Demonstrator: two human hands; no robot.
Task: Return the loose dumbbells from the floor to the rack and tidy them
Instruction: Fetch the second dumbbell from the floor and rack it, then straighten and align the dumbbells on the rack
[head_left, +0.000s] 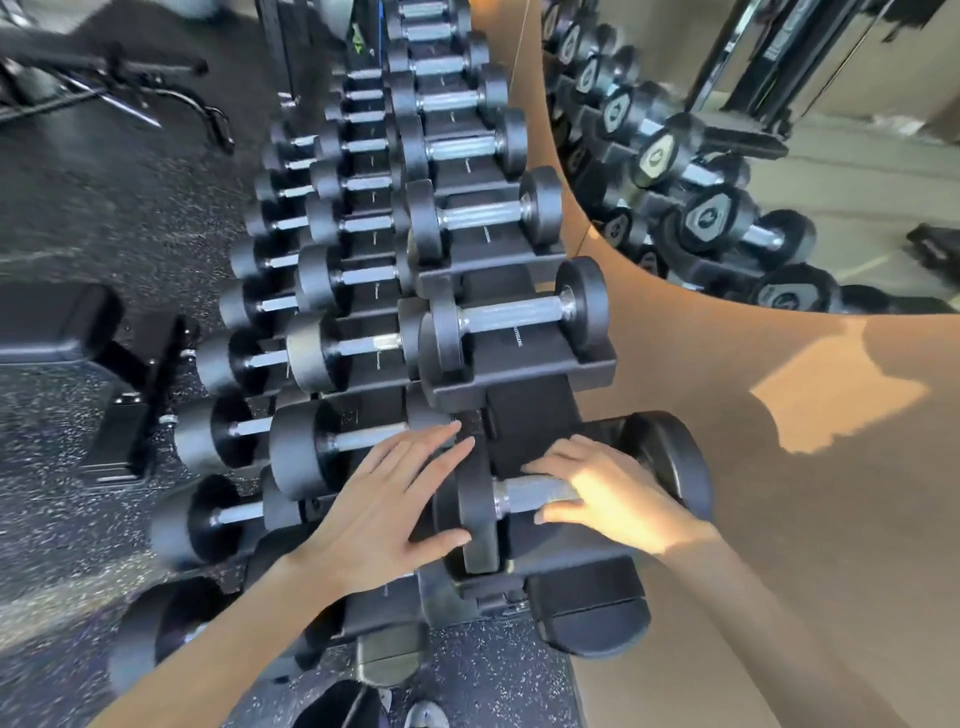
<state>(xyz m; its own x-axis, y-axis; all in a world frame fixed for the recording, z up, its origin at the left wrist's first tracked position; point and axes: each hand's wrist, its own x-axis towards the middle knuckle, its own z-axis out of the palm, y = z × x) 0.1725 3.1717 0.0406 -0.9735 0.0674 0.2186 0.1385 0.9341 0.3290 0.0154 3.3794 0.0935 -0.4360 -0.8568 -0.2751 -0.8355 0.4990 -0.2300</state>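
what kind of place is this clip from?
Most likely a gym's free-weights area: a tiered rack loaded with black dumbbells, a speckled rubber floor, a padded bench on the left, and a wall mirror reflecting the rack.

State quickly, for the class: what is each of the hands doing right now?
Left hand: open, straight fingers resting on one head of the dumbbell.
Right hand: closed round the handle of that dumbbell.
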